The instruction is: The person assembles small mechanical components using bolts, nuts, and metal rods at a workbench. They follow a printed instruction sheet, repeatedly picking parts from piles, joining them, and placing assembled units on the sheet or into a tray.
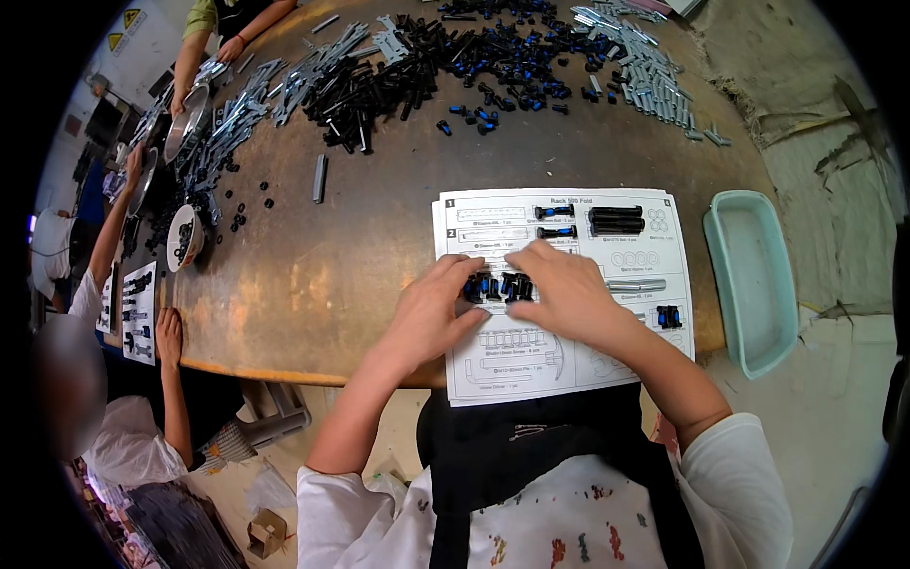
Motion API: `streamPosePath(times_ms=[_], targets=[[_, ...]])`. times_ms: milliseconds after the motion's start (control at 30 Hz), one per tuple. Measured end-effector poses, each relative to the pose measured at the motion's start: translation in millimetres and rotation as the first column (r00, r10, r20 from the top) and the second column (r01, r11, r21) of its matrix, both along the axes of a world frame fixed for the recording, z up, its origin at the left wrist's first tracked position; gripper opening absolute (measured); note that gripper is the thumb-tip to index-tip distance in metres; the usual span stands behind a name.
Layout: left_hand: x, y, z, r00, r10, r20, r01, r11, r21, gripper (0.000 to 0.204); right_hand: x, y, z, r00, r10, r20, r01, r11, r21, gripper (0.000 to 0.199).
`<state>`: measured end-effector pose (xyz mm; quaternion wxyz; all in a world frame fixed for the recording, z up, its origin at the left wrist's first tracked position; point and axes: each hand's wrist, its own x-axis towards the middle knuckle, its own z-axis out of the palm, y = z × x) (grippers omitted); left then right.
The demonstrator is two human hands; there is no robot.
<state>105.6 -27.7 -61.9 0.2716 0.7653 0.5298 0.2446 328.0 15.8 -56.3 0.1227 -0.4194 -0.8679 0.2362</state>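
Note:
A stack of printed parts sheets [607, 379] lies on the table edge in front of me. At its middle sits a row of short black bolts with blue thread patches [498, 286]. My left hand [439, 305] flanks this row on the left, thumb apart from the fingers, fingertips at the bolts. From the right, my right hand [566, 296] reaches in with its fingers spread and slightly blurred. Above them rest single blue-patched bolts [555, 212] and long black bolts [616, 221]. Beside my right hand are silver sleeves [637, 284] and another bolt group [669, 317].
Heaps of black bolts [379, 90], blue-patched bolts [512, 57] and silver sleeves [654, 85] cover the table's far side. A pale green tray [716, 284] stands at right. At left are a white bowl [196, 237], metal bowls [177, 128] and co-workers' hands [169, 334].

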Motion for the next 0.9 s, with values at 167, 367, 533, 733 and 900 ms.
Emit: streamPosePath(times_ms=[167,367,533,733,900], targets=[[10.3,5.7,-6.9,1.0,-0.019,-0.017,0.019,1.0,-0.022,0.042,5.4,-10.9,-13.2,0.996,-0.017,-0.087,0.017,1.0,-0.005,0.037],[18.0,1.3,-2.7,0.999,0.041,0.001,-0.041,0.999,-0.002,0.038,5.4,-3.9,-21.1,0.988,0.007,-0.156,-0.001,0.999,0.037,0.027],[24.4,-1.3,-5.9,0.997,0.078,-0.017,-0.077,0.997,0.028,0.037,6.7,-3.4,-17.0,0.982,0.027,-0.188,-0.021,0.999,0.036,0.026],[24.4,-3.0,-16.0,0.994,0.103,0.041,-0.104,0.994,0.029,0.039,4.2,-4.1,-24.1,0.984,0.016,-0.176,-0.005,0.998,0.065,0.03],[24.1,-10.3,-15.5,0.986,0.15,0.073,-0.151,0.988,0.015,0.039,1.5,-8.3,-23.8,0.982,-0.007,-0.189,0.015,0.999,0.043,0.031]])
